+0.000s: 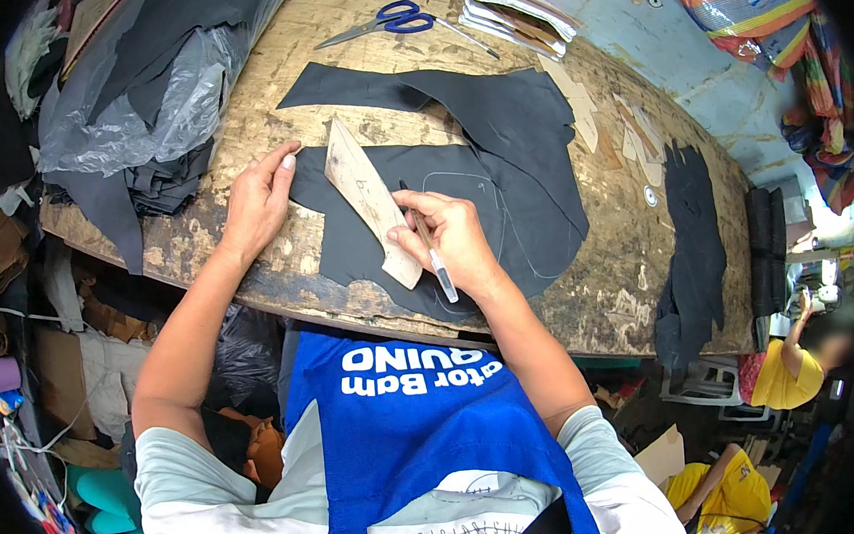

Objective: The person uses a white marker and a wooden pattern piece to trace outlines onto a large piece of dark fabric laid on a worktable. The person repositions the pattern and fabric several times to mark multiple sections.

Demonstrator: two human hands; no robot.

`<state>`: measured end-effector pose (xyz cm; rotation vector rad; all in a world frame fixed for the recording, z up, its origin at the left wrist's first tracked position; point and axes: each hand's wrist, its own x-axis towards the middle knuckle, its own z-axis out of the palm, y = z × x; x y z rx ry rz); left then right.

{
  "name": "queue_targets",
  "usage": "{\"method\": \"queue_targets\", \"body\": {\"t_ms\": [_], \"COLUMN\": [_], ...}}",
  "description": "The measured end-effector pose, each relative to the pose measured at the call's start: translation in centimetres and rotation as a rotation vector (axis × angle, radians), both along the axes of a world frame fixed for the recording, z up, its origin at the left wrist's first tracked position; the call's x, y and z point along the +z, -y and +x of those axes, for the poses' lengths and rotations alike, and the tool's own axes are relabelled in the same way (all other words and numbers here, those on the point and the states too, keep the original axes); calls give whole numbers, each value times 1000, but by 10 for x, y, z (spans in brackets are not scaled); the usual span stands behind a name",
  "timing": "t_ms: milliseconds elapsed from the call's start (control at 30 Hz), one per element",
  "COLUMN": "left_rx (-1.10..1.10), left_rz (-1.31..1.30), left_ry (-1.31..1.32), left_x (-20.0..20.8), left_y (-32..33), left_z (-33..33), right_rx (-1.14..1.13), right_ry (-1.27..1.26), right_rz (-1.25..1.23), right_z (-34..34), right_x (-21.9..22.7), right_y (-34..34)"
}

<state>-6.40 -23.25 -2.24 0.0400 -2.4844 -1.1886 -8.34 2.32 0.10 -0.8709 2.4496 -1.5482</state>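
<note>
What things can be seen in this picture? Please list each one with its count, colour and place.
worktable: one, worn wood, centre
black fabric pieces: several, black, spread on the worktable
cardboard pattern: one, beige, lying on the black fabric
pen: one, silver and white, in the right hand
scissors: one pair, blue handles, far edge of the worktable
plastic bag: one, clear, holding dark fabric, upper left
stack of papers: one, pale, top centre
apron: one, blue, on the person
left hand: flat at the fabric's left edge
right hand: holds the pen, touches the pattern

left hand (pixel 259 202) flat; right hand (pixel 450 237) gripping
</note>
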Motion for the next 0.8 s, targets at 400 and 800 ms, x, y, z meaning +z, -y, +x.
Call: {"method": "queue_targets", "body": {"t_ms": [400,800], "left_rx": [273,77], "left_rz": [218,-494], "left_ry": [-108,362], "left_x": [-6,15], "left_y": [-7,-51], "left_z": [16,54], "right_rx": [-71,-277], "right_ry": [-479,-217], "right_rz": [133,52], "right_z": [37,61], "right_x": [11,-17], "right_y": [12,-36]}}
